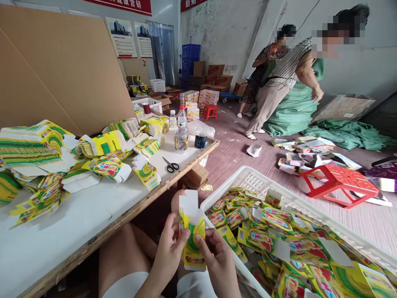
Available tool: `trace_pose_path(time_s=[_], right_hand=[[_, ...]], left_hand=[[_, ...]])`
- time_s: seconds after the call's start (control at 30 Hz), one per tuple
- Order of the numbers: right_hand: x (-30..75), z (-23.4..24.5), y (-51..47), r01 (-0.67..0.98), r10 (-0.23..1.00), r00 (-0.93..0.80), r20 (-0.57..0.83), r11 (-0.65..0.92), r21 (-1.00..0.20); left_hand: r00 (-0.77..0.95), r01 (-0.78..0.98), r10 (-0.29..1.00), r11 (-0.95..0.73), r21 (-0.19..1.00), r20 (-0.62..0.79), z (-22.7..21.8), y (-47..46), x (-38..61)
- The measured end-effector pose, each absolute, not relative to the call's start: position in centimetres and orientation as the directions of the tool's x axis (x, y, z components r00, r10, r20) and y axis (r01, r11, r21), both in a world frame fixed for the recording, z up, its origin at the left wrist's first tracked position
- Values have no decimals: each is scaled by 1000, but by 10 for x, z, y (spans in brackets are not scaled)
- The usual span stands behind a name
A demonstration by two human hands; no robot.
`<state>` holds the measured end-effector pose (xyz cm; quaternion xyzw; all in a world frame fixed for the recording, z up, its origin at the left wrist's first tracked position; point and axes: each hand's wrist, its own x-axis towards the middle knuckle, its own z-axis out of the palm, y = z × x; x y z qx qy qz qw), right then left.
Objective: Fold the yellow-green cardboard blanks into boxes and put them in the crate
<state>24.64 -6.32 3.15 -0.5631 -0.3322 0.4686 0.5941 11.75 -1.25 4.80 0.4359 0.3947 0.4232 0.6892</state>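
Above my lap I hold a small yellow and green carton (194,229) upright, with white flaps sticking up at its top. My left hand (170,242) pinches its left side, thumb on the front. On the right side, my right hand (217,254) grips it with thumb and fingers. Close to my right hand stands a white plastic basket (245,176) heaped with similar cartons (263,240), many with white flaps out. At my left, stacks of flat printed cartons (31,145) and loose ones (108,167) lie on the white table (93,219).
On the table are scissors (170,165), a clear jar (181,140), a water bottle (182,117) and a dark mug (200,140). Cardboard (58,70) leans behind them. A tipped red stool (339,184) lies beyond the basket. Two people (288,74) stand by green sacks (288,109).
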Motion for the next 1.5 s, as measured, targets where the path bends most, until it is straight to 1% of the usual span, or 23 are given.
trace_pose_path(time_s=[0.07, 0.17, 0.3, 0.4, 0.47, 0.53, 0.6, 0.63, 0.7, 0.77, 0.83, 0.9, 1.0, 1.1, 1.23, 1.3, 1.4, 1.5], right_hand=[[251, 32, -63, -98, 936, 350, -49, -16, -995], [263, 39, -63, -35, 966, 260, 15, 25, -999], [278, 49, -64, 53, 994, 110, 14, 8, -999], [282, 49, -63, 142, 992, 115, 55, 38, -989], [281, 45, -61, 141, 981, 169, 91, 67, -988], [281, 40, -59, 69, 968, 233, 94, 80, -994], [282, 38, -58, 11, 952, 295, 80, 80, -997], [283, 38, -58, 9, 948, 310, 71, 72, -997], [287, 41, -58, 34, 962, 272, 36, 28, -999], [289, 46, -57, 99, 983, 183, -24, -43, -994], [289, 51, -55, 220, 988, 140, -64, -95, -971], [287, 53, -53, 356, 984, 173, -43, -103, -929], [282, 54, -51, 445, 980, 200, 20, -73, -893], [278, 52, -51, 461, 983, 183, 30, -59, -885], [278, 51, -52, 492, 972, 233, 25, -96, -865], [281, 52, -53, 479, 975, 218, 27, -83, -874], [285, 53, -54, 381, 987, 158, 41, -23, -924], [289, 50, -57, 228, 983, 182, 22, -20, -973]], left_hand=[[334, -191, 933, 208, 959, -135, 49, -12, 113], [458, -126, 883, 184, 975, -107, 51, -10, 104], [606, -123, 783, 265, 956, -139, 53, -9, 96], [649, -153, 743, 337, 929, -163, 52, -12, 97], [647, -185, 743, 371, 910, -172, 51, -15, 98], [649, -188, 742, 366, 912, -164, 50, -15, 99], [645, -144, 749, 311, 939, -149, 49, -14, 99], [629, -114, 764, 274, 955, -144, 49, -12, 99], [578, -64, 805, 209, 976, -134, 50, -11, 100], [548, -25, 828, 164, 986, -124, 51, -11, 101], [557, 7, 823, 135, 991, -116, 52, -13, 103], [577, 14, 809, 124, 992, -109, 53, -15, 104], [582, -33, 807, 148, 988, -102, 55, -16, 104], [582, -58, 803, 202, 978, -132, 57, -16, 105], [564, -31, 811, 208, 978, -155, 60, -14, 106], [534, -33, 828, 225, 974, -173, 61, -12, 107], [494, -48, 845, 261, 964, -204, 60, -10, 110], [526, -50, 829, 252, 967, -189, 58, -14, 119]])
